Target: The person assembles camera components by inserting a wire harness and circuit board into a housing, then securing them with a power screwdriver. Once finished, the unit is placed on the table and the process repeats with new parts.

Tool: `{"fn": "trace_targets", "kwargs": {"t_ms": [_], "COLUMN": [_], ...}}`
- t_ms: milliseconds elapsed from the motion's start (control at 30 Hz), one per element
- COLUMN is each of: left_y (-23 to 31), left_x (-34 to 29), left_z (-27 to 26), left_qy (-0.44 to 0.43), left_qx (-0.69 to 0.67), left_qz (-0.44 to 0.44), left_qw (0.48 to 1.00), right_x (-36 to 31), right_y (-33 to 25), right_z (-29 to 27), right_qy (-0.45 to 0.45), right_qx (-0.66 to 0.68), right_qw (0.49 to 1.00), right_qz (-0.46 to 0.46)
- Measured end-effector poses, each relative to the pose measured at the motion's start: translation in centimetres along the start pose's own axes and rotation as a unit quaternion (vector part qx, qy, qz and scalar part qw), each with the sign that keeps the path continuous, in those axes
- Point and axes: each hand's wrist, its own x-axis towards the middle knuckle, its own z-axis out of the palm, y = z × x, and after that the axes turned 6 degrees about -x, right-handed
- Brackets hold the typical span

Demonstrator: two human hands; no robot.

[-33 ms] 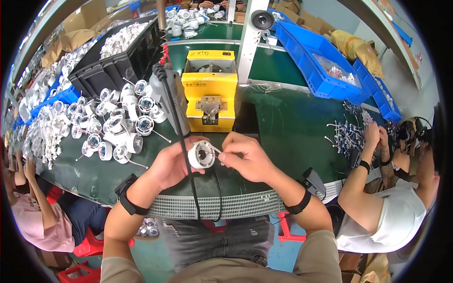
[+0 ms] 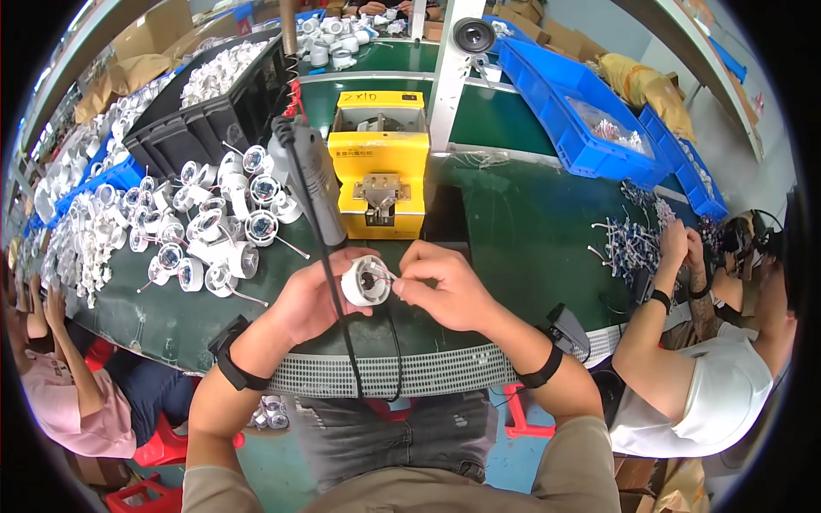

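Note:
My left hand (image 2: 310, 301) is wrapped round a small white round housing (image 2: 355, 289), its open side turned up and a dark part in its middle. At the housing's right rim, my right hand (image 2: 446, 289) pinches thin red and white wires (image 2: 386, 275) between thumb and forefinger. The exact wire ends are hidden by the fingers. A grey electric screwdriver (image 2: 313, 188) hangs just beyond my left hand, its black cable passing in front of that hand. Past both hands stands a yellow machine (image 2: 380, 158) with a metal fixture on its front.
Many similar white housings (image 2: 208, 224) with wires lie at the left, before a black crate (image 2: 192, 120). Wire bundles (image 2: 629, 244) lie at the right near a co-worker's hands (image 2: 682, 245). Blue bins (image 2: 590, 158) stand beyond. Another person sits at the left.
My right fingertips have moved slightly left, closer to the housing's rim. The housing has tilted a little, and the hanging screwdriver has swung slightly.

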Motion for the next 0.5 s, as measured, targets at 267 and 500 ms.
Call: {"fn": "trace_targets", "kwargs": {"t_ms": [267, 500], "left_y": [-0.8, -0.7], "left_x": [0.1, -0.2], "left_z": [0.9, 0.4], "left_qy": [0.024, 0.022], "left_qx": [0.04, 0.018], "left_qz": [0.012, 0.047], "left_qw": [0.999, 0.998], "right_x": [-0.1, 0.2], "right_y": [-0.1, -1.9], "right_z": [2.0, 0.8], "right_qy": [0.059, 0.139], "right_qx": [-0.079, -0.149], "right_qw": [0.995, 0.979], "right_qz": [-0.029, 0.005]}}
